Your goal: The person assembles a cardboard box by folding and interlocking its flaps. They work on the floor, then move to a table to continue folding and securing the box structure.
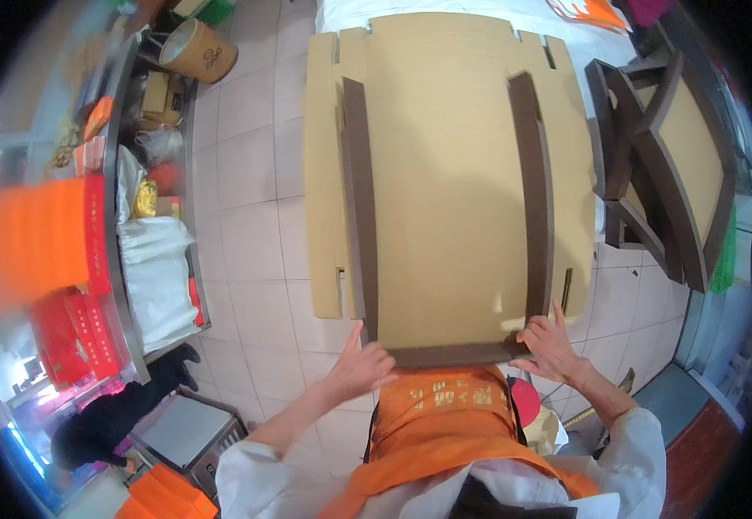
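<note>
In front of me lies a large tan cardboard sheet [445, 190] with slotted outer flaps. Dark brown walls stand up along its left side [360, 208] and right side [533, 199], and a third brown wall [449, 355] runs along the near edge. At the near left corner, my left hand [360, 370] has its curled fingers on the cardboard, one finger stretched along the side wall. My right hand [551, 348] grips the near right corner, its thumb below the near wall and a finger pointing up. The far edge has no raised wall.
Folded brown-and-tan cardboard trays [666, 164] are stacked at the right. A white-covered table [471, 7] shows beyond the sheet. On the left are a shelf unit with white bags [155, 259], a brown bucket [199, 50] and a small metal-framed stand [184, 428].
</note>
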